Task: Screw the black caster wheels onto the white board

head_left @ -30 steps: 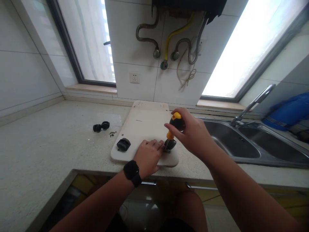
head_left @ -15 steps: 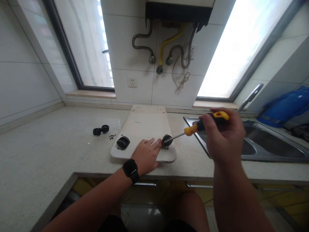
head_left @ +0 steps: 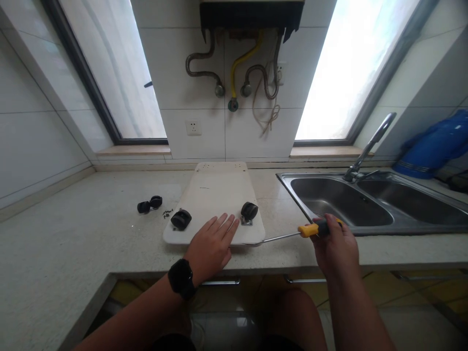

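I judge the step in hand to be screwdriver work around the right wheel, which sits on the near part of the white board. The board lies flat on the counter, between the sink and two loose wheels with small screws beside them.

My right fingers grasp the screwdriver by its handle, well apart from the board. Its shaft slants left toward the board's near right corner, away from the wheel's metal plate; I cannot tell whether the tip touches the edge. My left fingers are spread flat on the board, grasping nothing, their tips just beside that plate, between the right wheel and the left wheel.

To my mind, the next move calls for lining the tip up with whatever needs it while my left fingers steady the board.
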{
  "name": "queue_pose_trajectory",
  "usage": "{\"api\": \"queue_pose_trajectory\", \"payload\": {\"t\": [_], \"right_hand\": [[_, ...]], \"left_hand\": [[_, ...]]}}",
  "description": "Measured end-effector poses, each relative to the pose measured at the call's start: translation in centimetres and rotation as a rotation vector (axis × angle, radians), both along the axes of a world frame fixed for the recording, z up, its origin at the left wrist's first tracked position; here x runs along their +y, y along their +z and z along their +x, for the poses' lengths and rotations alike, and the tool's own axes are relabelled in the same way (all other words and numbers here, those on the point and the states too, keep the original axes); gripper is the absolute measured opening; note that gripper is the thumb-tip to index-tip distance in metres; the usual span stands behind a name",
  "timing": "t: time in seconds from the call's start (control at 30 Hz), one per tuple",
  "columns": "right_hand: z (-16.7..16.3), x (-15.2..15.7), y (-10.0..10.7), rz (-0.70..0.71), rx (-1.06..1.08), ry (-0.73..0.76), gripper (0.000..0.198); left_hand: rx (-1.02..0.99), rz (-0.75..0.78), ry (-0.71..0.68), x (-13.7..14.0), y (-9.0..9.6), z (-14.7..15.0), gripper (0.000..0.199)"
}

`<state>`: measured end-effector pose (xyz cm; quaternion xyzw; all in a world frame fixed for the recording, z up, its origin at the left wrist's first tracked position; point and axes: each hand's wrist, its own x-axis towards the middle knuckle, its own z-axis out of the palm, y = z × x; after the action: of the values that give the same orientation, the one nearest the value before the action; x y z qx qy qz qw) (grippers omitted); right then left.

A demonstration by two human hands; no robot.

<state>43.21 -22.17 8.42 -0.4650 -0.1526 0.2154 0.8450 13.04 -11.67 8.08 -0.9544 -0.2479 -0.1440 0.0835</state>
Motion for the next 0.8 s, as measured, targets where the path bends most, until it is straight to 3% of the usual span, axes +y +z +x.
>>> {"api": "queue_pose_trajectory", "payload": {"t": [0.13, 0.33, 0.4, 0.5, 0.67, 0.8], "right_hand": [[1.6, 0.9, -3.0, -0.042, 0.131, 0.046, 0.036], [4.0, 3.0, -6.5, -0.054, 0.327, 0.201, 0.021], [4.4, 3.3, -7.0, -0.042, 0.371, 0.264, 0.02], [4.6, 3.5, -7.3, -0.023, 0.387, 0.313, 0.02], [4.2, 3.4, -7.4, -0.04, 0.319, 0.351, 0.023], [3.7, 3.4, -7.7, -0.073, 0.215, 0.349, 0.022]], "left_hand": [[-0.134, 0.036, -0.072, -1.2, -0.5, -1.9, 0.059], [-0.593, 0.179, -0.019, -3.0, -0.9, -7.8, 0.014], [-0.586, 0.141, 0.008, -2.2, -1.3, -10.3, 0.028], [-0.488, -0.028, 0.181, 0.7, -1.9, -13.8, 0.047], [-0.487, -0.526, 0.54, 8.7, -2.6, -17.9, 0.04], [-0.505, -0.52, 0.629, 15.0, -3.8, -19.1, 0.046]]}}
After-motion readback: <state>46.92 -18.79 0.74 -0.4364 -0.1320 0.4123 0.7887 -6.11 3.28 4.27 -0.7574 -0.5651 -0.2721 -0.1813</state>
